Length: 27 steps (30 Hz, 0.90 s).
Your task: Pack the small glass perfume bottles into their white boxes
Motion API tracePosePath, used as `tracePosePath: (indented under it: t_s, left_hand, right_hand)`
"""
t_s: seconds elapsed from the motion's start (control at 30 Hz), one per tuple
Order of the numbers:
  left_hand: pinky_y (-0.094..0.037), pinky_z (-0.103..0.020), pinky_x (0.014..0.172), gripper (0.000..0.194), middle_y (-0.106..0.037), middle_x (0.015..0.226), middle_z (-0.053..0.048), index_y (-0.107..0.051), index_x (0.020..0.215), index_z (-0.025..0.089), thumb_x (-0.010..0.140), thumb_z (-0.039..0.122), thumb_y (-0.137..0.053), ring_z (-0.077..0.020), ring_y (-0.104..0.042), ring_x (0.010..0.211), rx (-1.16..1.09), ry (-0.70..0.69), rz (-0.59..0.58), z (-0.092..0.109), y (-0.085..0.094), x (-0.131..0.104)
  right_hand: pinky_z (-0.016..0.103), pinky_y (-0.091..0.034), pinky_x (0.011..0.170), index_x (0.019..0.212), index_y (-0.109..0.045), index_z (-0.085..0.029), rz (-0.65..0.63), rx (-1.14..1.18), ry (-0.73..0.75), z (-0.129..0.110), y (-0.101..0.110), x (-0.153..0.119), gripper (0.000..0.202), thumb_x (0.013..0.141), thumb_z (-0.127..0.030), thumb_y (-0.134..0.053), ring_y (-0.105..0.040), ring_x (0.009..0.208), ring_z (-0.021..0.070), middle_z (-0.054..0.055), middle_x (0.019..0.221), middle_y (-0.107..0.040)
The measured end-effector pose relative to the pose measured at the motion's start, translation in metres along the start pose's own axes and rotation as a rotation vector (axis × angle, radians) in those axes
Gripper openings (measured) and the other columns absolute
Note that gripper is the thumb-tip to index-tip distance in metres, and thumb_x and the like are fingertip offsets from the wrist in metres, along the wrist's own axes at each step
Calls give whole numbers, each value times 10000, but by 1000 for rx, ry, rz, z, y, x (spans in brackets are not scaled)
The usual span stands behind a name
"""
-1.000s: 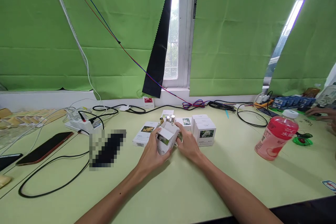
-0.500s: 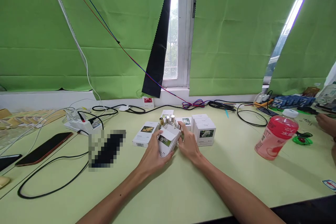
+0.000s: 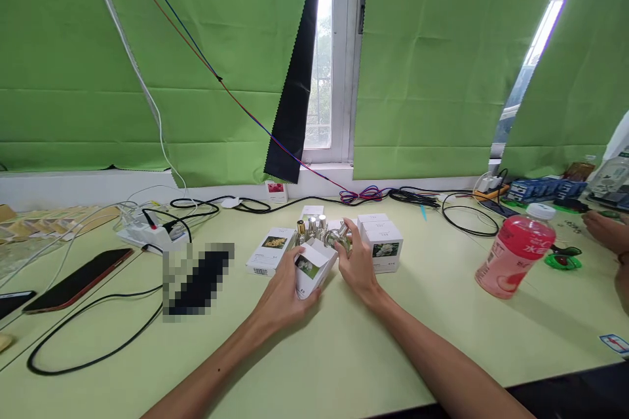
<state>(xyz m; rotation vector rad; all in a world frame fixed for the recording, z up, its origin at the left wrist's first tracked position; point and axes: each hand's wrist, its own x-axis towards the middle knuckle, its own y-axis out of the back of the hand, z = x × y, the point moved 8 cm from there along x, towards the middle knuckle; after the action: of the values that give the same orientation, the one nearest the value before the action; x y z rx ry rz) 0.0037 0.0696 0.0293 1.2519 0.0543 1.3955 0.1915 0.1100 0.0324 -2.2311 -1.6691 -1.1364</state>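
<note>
My left hand (image 3: 285,281) is closed round a small white box (image 3: 308,268) with a flower picture, tilted, its top flap raised. Just right of it, my right hand (image 3: 358,262) grips a small glass perfume bottle (image 3: 339,236) with a shiny cap, leaning between thumb and fingers. Behind the held box stand several more perfume bottles (image 3: 311,229) with gold or silver caps. On the left lies a flat white box (image 3: 270,251) with yellow flowers. Beyond my right hand are upright white boxes (image 3: 386,247) with a white-flower picture.
A pink drink bottle (image 3: 515,255) stands at the right, near a green-framed object (image 3: 561,262). A phone (image 3: 78,279), power strip (image 3: 154,234) and looping black cable (image 3: 93,301) occupy the left. Another person's hand (image 3: 607,229) shows at the far right edge.
My right hand has risen slightly, and a perfume bottle now shows in its fingers, tilted beside the box. My left hand still holds the box in nearly the same place.
</note>
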Motion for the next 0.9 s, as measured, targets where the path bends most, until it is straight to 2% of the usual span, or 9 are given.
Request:
tracePosePath:
  t_s: [0.17, 0.37, 0.57, 0.7, 0.9]
  left_hand:
    - [-594, -464, 658, 805, -682, 1129, -109, -407, 1437, 336, 732, 336, -797, -353, -717, 908, 4, -6, -38, -1, -4, -1]
    - [-594, -503, 754, 779, -668, 1257, -137, -470, 1405, 299, 708, 339, -814, -377, -706, 981, -42, 37, -45, -5, -6, -1]
    - [-592, -502, 761, 751, -666, 1295, -156, -454, 1421, 271, 752, 364, -783, -389, -702, 1031, 29, 23, -78, -3, -8, -1]
    - [-593, -503, 817, 742, -651, 1347, -157, -449, 1423, 257, 767, 387, -772, -394, -678, 1119, 91, 25, -103, -2, -9, -1]
    - [-569, -506, 957, 707, -629, 1392, -150, -451, 1413, 229, 789, 410, -728, -375, -652, 1194, 100, 155, -157, -2, -8, -1]
  right_hand:
    - [357, -584, 795, 1497, -406, -225, 87, 19, 27, -6, 8, 0, 548, 963, -216, -526, -676, 1053, 254, 134, 1171, -676]
    - [310, -584, 708, 1489, -419, -214, 128, 64, 10, -9, 13, 0, 535, 970, -273, -535, -662, 1036, 240, 137, 1139, -670]
    - [339, -570, 698, 1466, -449, -201, 110, 64, -28, -10, 12, 0, 539, 944, -267, -567, -682, 863, 225, 127, 1082, -676]
    - [345, -551, 696, 1434, -483, -184, 120, 59, -55, -9, 11, -2, 537, 922, -296, -598, -665, 818, 226, 91, 966, -673]
    - [316, -491, 635, 1415, -504, -148, 95, 68, -102, -10, 9, -5, 539, 915, -328, -597, -592, 650, 189, 9, 768, -623]
